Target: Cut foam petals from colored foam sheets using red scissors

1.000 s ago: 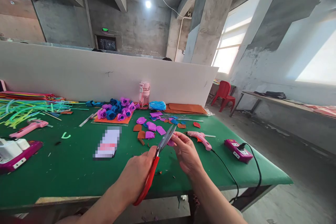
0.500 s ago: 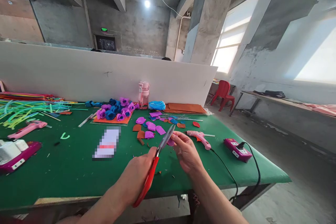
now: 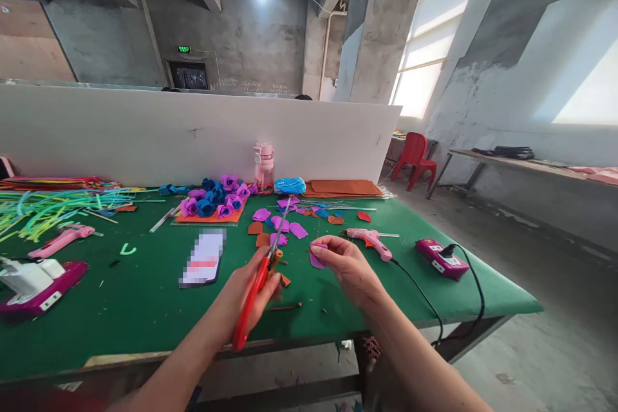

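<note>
My left hand (image 3: 251, 283) is closed around red-handled scissors (image 3: 252, 302), their blades pointing away over the table. A small orange-brown piece (image 3: 275, 262) shows beside the scissors at my fingers; I cannot tell what it is. A purple petal-shaped piece (image 3: 317, 257) is pinched between the thumb and fingers of my right hand (image 3: 345, 264), apart from the blades. Beyond the hands lie several loose purple petals (image 3: 298, 230) and brown petals (image 3: 255, 228). Purple and blue flowers (image 3: 215, 198) are heaped on an orange sheet (image 3: 207, 216) further left.
On the green table (image 3: 145, 309) lie a phone (image 3: 203, 261), a pink glue gun (image 3: 369, 241) right of my right hand, and a corded power strip (image 3: 441, 259). Another glue gun (image 3: 62, 239) and green strips (image 3: 53, 212) lie left. A pink bottle (image 3: 264, 167) stands by the white partition (image 3: 193, 129).
The scissors have moved left, away from the purple piece, which now shows more fully in my right hand. The view has shifted slightly.
</note>
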`<act>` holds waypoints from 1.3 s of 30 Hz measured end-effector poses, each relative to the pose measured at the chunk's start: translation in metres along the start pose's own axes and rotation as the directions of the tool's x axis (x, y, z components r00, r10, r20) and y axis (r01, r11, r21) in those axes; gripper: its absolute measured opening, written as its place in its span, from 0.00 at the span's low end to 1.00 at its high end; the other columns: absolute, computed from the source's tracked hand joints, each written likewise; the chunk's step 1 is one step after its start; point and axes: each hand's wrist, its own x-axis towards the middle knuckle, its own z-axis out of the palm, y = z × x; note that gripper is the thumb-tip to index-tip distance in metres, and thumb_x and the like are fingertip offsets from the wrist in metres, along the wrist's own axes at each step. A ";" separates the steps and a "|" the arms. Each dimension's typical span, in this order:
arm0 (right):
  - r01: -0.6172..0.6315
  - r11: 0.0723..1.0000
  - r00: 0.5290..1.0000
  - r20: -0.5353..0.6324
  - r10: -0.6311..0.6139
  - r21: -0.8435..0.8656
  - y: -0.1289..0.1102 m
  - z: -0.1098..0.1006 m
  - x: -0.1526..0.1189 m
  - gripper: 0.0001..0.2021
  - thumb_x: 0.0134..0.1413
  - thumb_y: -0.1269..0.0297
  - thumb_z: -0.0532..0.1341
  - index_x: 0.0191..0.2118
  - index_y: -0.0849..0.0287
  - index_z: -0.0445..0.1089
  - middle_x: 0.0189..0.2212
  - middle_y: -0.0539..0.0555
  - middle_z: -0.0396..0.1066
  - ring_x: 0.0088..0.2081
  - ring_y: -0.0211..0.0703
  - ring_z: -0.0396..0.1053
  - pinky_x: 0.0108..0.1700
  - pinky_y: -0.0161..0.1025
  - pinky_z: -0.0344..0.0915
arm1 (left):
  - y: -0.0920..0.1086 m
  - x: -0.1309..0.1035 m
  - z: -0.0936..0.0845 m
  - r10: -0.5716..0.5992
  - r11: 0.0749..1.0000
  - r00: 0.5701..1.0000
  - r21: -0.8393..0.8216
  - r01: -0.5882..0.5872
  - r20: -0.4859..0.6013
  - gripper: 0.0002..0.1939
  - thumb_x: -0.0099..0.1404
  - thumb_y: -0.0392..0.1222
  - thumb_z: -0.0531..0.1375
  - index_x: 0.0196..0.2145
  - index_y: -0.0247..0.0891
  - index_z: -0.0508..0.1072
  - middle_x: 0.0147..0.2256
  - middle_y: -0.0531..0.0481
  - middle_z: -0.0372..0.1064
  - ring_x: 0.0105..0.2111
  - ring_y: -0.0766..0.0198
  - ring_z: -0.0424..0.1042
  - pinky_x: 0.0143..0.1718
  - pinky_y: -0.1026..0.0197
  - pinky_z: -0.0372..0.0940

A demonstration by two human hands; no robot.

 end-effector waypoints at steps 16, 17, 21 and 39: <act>0.081 0.882 0.986 0.169 -0.002 -0.465 0.010 0.014 -0.013 0.10 0.40 0.64 0.67 0.32 0.56 0.68 0.24 0.47 0.72 0.26 0.40 0.70 0.31 0.37 0.64 | -0.005 0.007 0.005 -0.045 0.962 0.997 -0.272 0.028 -0.056 0.21 0.58 0.42 0.60 0.48 0.38 0.61 0.34 0.50 0.70 0.37 0.61 0.72 0.43 0.57 0.65; 0.076 0.881 0.985 0.172 0.006 -0.467 0.010 0.016 -0.014 0.11 0.40 0.64 0.67 0.32 0.56 0.68 0.23 0.47 0.72 0.25 0.40 0.70 0.31 0.37 0.64 | -0.005 0.008 0.007 -0.045 0.965 0.997 -0.262 0.028 -0.059 0.21 0.57 0.41 0.60 0.48 0.37 0.62 0.33 0.50 0.70 0.36 0.61 0.71 0.42 0.58 0.65; 0.051 0.897 0.983 0.181 0.032 -0.439 0.010 0.018 -0.015 0.10 0.39 0.65 0.67 0.31 0.56 0.69 0.22 0.46 0.72 0.24 0.40 0.69 0.30 0.37 0.64 | -0.003 0.008 0.010 -0.033 0.973 0.996 -0.230 0.012 -0.087 0.21 0.54 0.39 0.61 0.46 0.38 0.63 0.29 0.54 0.67 0.32 0.65 0.69 0.37 0.62 0.64; 0.042 0.934 0.987 0.162 0.017 -0.354 0.014 0.006 -0.005 0.10 0.44 0.57 0.66 0.25 0.59 0.74 0.23 0.50 0.72 0.28 0.39 0.66 0.34 0.37 0.61 | -0.005 0.011 0.002 -0.108 0.945 0.984 -0.323 0.057 -0.141 0.21 0.55 0.45 0.62 0.45 0.38 0.61 0.27 0.56 0.68 0.29 0.62 0.74 0.38 0.58 0.67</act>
